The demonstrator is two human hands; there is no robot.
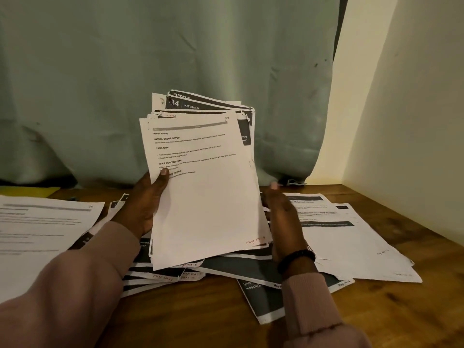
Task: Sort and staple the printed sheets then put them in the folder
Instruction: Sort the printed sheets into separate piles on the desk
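White printed sheets (203, 192) stand fanned in my left hand (143, 204), thumb pinching them to expose page numbers. My right hand (283, 217) waits beside, fingers straight, holding nothing.

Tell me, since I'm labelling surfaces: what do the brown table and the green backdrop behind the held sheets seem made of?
The brown table looks like wood with a smooth, faintly glossy finish: grain and dark knots show. The green backdrop looks like matte woven cloth, probably a curtain: it hangs in soft folds.

Both arms wear dusty-pink knit sleeves (82, 277) with ribbed cuffs; a black band (296, 259) circles the right wrist.
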